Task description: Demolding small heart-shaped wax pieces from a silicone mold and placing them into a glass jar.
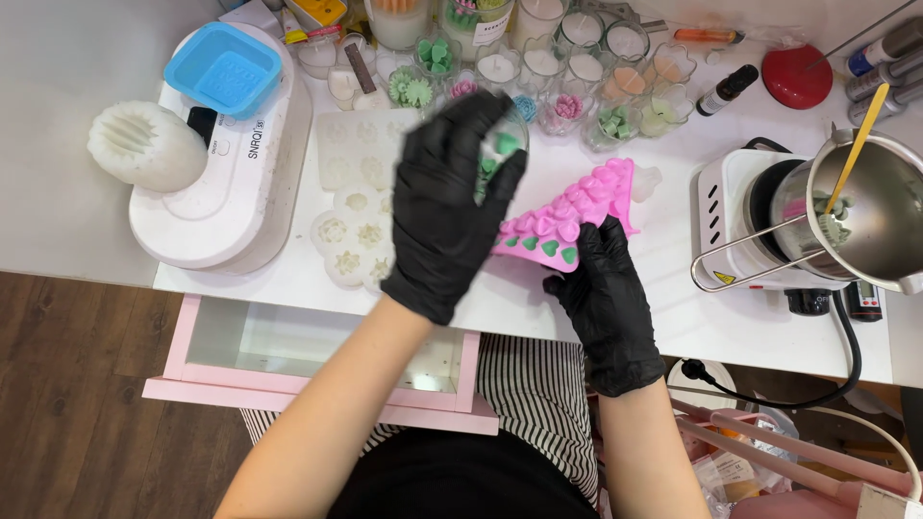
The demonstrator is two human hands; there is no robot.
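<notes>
Both my hands wear black gloves. My right hand grips the near edge of a pink silicone mould, tilted up off the white table, with green heart-shaped pieces in its lower cavities. My left hand is raised over the table, its fingers closed around a small clear glass jar holding green pieces. The jar is mostly hidden by my fingers.
White flower moulds lie left of my hands. A white machine carries a blue mould. Several glass jars line the back. A metal pot sits on a hot plate at right. A pink drawer is pulled out below.
</notes>
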